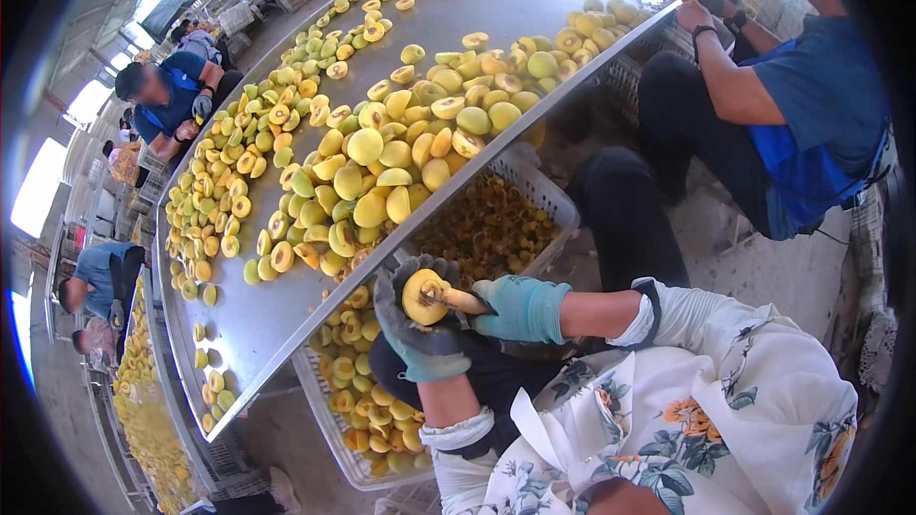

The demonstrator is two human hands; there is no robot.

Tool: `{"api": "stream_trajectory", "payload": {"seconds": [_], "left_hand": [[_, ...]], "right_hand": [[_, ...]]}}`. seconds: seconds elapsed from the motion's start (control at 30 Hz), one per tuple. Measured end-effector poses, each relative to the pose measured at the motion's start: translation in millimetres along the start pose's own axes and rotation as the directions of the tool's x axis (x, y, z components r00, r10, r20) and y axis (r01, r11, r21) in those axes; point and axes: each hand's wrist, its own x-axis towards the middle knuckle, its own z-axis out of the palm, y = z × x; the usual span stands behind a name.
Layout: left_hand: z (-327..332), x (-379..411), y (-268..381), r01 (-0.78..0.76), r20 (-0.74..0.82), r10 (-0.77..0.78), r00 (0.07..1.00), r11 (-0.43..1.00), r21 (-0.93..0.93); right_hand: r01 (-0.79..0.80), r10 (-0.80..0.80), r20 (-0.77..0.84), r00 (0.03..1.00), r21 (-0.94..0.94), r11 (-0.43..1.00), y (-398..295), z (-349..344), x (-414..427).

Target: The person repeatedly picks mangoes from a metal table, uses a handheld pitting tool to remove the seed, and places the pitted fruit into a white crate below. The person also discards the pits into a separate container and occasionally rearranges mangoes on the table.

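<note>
My left hand (424,349), in a grey-coated teal work glove, cups a yellow stone-fruit half (418,295) with its cut face up. My right hand (517,309), gloved in teal, grips the wooden handle of a pitting tool (465,301). The tool's dark metal tip touches the middle of the cut face. Both hands are just off the edge of a metal table (286,345), above my lap. On that table lies a heap of whole-looking and halved yellow-green fruit (372,172); some halves still have brown pits.
Under the table edge, a white plastic crate (565,211) holds brownish pits and scraps. Another white crate (336,436), left of my knees, is filled with fruit halves. A co-worker in blue (801,86) sits close on the right; another person (175,96) works across the table.
</note>
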Motion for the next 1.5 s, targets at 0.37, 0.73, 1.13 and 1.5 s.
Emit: {"api": "stream_trajectory", "payload": {"seconds": [0.37,0.73,1.13,1.5], "left_hand": [[-1,7,-16,0.021,-0.162,-0.013,0.987,0.999,0.049],[-5,10,-21,0.063,-0.247,-0.057,0.967,0.998,0.015],[-7,9,-25,0.095,-0.2,-0.062,0.978,0.983,0.16],[-30,23,-24,0.345,-0.098,-0.378,0.921,0.904,-0.252]], "right_hand": [[-0.587,-0.087,0.64,0.763,0.743,0.32,24,-2,7],[-0.539,-0.092,0.598,0.796,0.77,0.341,36,10,12],[-0.335,-0.056,0.428,0.902,0.776,0.534,50,27,19],[-0.148,-0.155,0.287,0.945,0.8,0.581,57,39,23]]}}
